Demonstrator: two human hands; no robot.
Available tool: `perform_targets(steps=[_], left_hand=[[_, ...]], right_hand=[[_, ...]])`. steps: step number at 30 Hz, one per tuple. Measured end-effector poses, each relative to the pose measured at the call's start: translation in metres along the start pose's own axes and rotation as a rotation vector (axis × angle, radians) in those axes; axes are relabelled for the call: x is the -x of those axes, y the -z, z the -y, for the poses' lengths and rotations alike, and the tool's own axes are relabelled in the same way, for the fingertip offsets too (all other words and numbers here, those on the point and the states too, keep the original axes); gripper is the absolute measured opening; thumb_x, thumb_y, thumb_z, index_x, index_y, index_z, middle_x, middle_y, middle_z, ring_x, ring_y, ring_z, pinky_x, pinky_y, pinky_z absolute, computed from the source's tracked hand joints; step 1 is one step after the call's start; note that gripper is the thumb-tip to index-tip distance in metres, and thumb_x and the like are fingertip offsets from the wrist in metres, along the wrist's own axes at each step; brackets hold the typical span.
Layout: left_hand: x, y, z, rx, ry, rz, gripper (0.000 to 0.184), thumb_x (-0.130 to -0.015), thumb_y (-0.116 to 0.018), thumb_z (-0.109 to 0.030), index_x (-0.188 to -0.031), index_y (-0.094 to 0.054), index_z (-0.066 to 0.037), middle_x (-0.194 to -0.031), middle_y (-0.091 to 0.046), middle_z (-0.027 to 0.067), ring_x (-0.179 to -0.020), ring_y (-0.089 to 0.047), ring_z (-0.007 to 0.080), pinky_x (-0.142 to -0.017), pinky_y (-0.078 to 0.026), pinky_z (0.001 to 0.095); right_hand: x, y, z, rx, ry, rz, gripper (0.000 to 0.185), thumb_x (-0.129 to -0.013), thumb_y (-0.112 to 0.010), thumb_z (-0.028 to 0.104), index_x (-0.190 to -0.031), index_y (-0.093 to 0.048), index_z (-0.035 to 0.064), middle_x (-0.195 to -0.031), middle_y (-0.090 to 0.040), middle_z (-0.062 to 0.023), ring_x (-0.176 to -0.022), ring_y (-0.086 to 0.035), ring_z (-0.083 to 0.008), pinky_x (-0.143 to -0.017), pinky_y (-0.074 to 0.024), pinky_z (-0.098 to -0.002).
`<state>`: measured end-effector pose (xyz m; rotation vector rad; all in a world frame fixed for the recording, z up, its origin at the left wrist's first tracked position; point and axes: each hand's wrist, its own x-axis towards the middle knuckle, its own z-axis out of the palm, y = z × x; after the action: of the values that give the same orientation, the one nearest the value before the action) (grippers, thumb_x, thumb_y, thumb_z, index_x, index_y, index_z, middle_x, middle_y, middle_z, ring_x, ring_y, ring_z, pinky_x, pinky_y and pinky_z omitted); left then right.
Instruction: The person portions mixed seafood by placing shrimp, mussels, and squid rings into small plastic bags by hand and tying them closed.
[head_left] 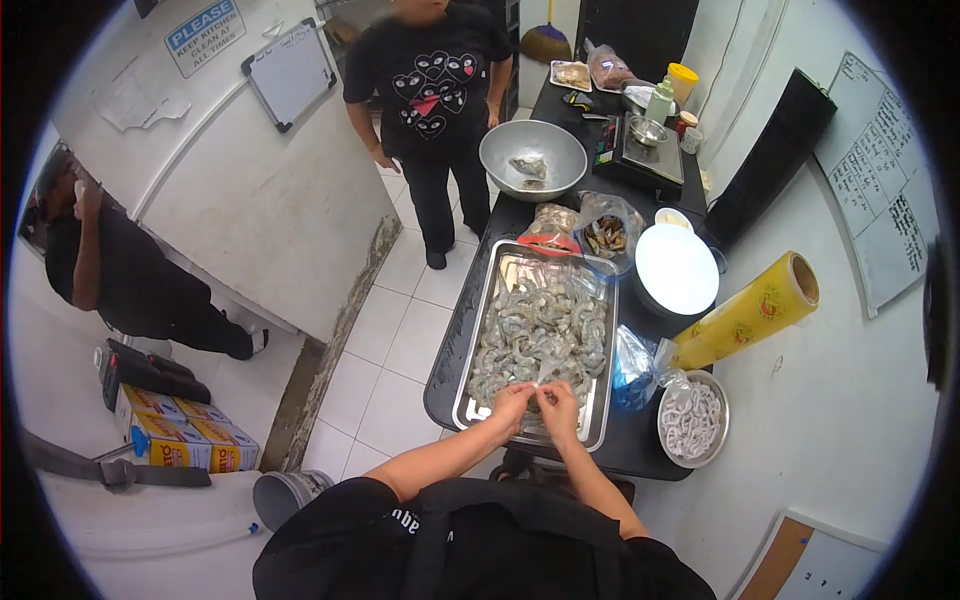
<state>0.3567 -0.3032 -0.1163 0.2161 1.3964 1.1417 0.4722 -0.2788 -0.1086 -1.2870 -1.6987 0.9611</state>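
Grey raw shrimp (535, 320) fill much of a shallow metal tray (601, 420) on the black table. Over the tray's near end, my left hand (514, 402) and my right hand (558, 408) meet with fingers pinched together. Between the fingertips is something small and pale with a clear, thin part pointing away from me; I cannot make out what it is. Both hands are closed. Beyond the tray's far edge lie a bag with a red band (550, 232) and a clear bag of mussels (606, 235).
A large metal bowl (533, 160), a scale (640, 160) and a white lid (677, 268) are farther along the table. At right are a yellow film roll (750, 310) and a bowl of pale rings (692, 422). One person (428, 100) stands beyond the table, another (130, 260) at far left.
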Motion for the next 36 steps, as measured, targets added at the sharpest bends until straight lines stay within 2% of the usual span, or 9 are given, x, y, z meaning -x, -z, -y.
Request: perform_targets(steps=[5, 8, 10, 19, 21, 24, 27, 33, 36], left_hand=[[-0.011, 0.001, 0.011, -0.034, 0.078, 0.016, 0.018, -0.083, -0.064, -0.02, -0.095, -0.067, -0.007, -0.084, -0.063, 0.0033, -0.07, -0.056, 0.0115, -0.065, -0.046, 0.0273], [-0.019, 0.006, 0.023, -0.281, -0.19, -0.019, 0.02, -0.08, -0.066, -0.022, -0.093, -0.066, -0.006, -0.093, -0.06, 0.0074, -0.081, -0.055, 0.0159, -0.073, -0.045, 0.0308], [-0.023, 0.013, 0.022, -0.706, -0.853, -0.063, 0.019, -0.08, -0.067, -0.022, -0.092, -0.066, -0.008, -0.103, -0.052, 0.0088, -0.097, -0.049, 0.0197, -0.074, -0.043, 0.0294], [-0.024, 0.027, -0.006, -0.659, -0.715, 0.375, 0.015, -0.084, -0.068, -0.024, -0.087, -0.066, -0.009, -0.11, -0.043, 0.0085, -0.109, -0.041, 0.0237, -0.093, -0.035, 0.0343], [-0.028, 0.025, 0.004, -0.691, -0.676, 0.328, 0.015, -0.084, -0.068, -0.022, -0.089, -0.067, -0.008, -0.115, -0.042, 0.0082, -0.112, -0.041, 0.0225, -0.094, -0.036, 0.033], [-0.03, 0.018, 0.017, -0.443, -0.488, 0.085, 0.013, -0.085, -0.068, -0.015, -0.09, -0.069, -0.004, -0.119, -0.04, 0.009, -0.115, -0.042, 0.022, -0.096, -0.038, 0.0322], [-0.031, 0.014, 0.03, -0.464, -0.632, -0.081, 0.013, -0.082, -0.07, -0.018, -0.087, -0.07, -0.007, -0.116, -0.045, 0.0102, -0.11, -0.046, 0.024, -0.09, -0.041, 0.0325], [-0.014, 0.006, 0.02, -0.658, -0.687, -0.074, 0.018, -0.082, -0.07, -0.02, -0.089, -0.07, -0.004, -0.113, -0.049, 0.013, -0.11, -0.046, 0.0271, -0.094, -0.038, 0.0362], [-0.006, 0.002, 0.016, -0.736, -0.699, -0.107, 0.016, -0.08, -0.071, -0.018, -0.089, -0.071, -0.005, -0.112, -0.049, 0.0133, -0.108, -0.047, 0.0287, -0.092, -0.039, 0.0378]], right_hand=[[-0.005, 0.004, -0.003, 0.006, -0.009, 0.064, 0.009, -0.074, -0.069, 0.008, -0.079, -0.065, 0.0015, -0.079, -0.055, -0.0056, -0.061, -0.051, -0.0138, -0.056, -0.041, -0.0269], [-0.008, 0.012, -0.001, 0.041, -0.141, 0.131, 0.012, -0.074, -0.068, 0.014, -0.075, -0.063, 0.0027, -0.08, -0.056, -0.0107, -0.072, -0.057, -0.0249, -0.063, -0.0435, -0.0324], [-0.012, 0.014, -0.008, 0.042, -0.078, 0.141, 0.013, -0.074, -0.068, 0.015, -0.075, -0.062, 0.0027, -0.079, -0.056, -0.0107, -0.072, -0.056, -0.0249, -0.063, -0.043, -0.0327], [-0.035, 0.035, -0.02, 0.014, -0.066, 0.479, 0.018, -0.076, -0.069, 0.019, -0.079, -0.063, 0.0024, -0.08, -0.056, -0.0094, -0.072, -0.055, -0.0226, -0.064, -0.0429, -0.0307], [-0.039, 0.032, -0.024, -0.126, -0.039, 0.361, 0.013, -0.075, -0.069, 0.011, -0.082, -0.065, 0.0021, -0.078, -0.055, -0.0046, -0.063, -0.047, -0.0111, -0.057, -0.0384, -0.0248], [-0.034, 0.022, -0.017, 0.006, -0.041, 0.301, 0.014, -0.075, -0.07, 0.012, -0.084, -0.067, 0.0013, -0.078, -0.059, -0.0079, -0.065, -0.054, -0.0153, -0.059, -0.043, -0.0279], [-0.035, 0.028, -0.009, 0.106, -0.07, 0.267, 0.016, -0.074, -0.071, 0.013, -0.083, -0.069, 0.0002, -0.076, -0.061, -0.0099, -0.066, -0.06, -0.0205, -0.062, -0.0468, -0.0307], [-0.041, 0.032, -0.028, 0.012, -0.14, 0.401, 0.019, -0.074, -0.072, 0.016, -0.083, -0.07, -0.001, -0.079, -0.065, -0.0116, -0.068, -0.062, -0.0175, -0.063, -0.0488, -0.0293], [-0.041, 0.036, -0.017, 0.093, -0.13, 0.402, 0.025, -0.071, -0.073, 0.023, -0.08, -0.069, -0.0002, -0.077, -0.064, -0.015, -0.069, -0.064, -0.025, -0.064, -0.0499, -0.0339]])
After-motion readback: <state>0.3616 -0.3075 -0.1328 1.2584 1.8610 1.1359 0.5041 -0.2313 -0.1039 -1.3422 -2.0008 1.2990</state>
